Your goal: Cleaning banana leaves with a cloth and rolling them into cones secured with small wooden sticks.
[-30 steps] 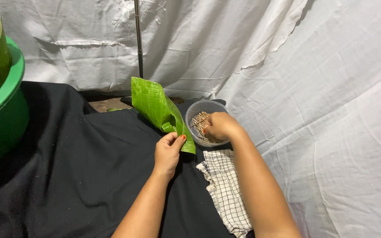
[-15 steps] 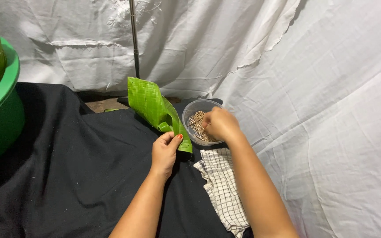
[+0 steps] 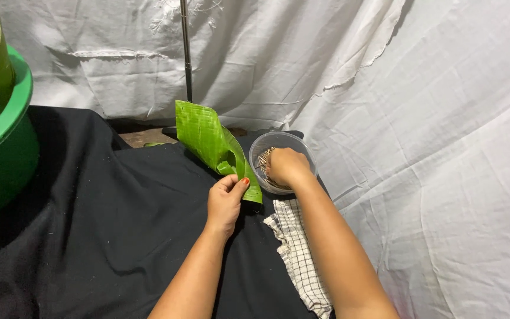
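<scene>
A folded green banana leaf (image 3: 213, 142) is pinched at its lower edge by the left hand (image 3: 225, 199), the thumb pressed against the fingers with the leaf between them. The leaf is held tilted above the black cloth (image 3: 107, 224), its free end raised toward the back. Just beside it, the right hand (image 3: 287, 167) is lowered into a small clear bowl (image 3: 267, 146) of thin pale sticks (image 3: 264, 159); the fingertips are hidden inside, so it cannot be told whether something is gripped. A checked towel (image 3: 296, 254) is laid under the right forearm. A green basin (image 3: 1, 147) is seen at the far left, and white sheets (image 3: 432, 118) are hung behind.
</scene>
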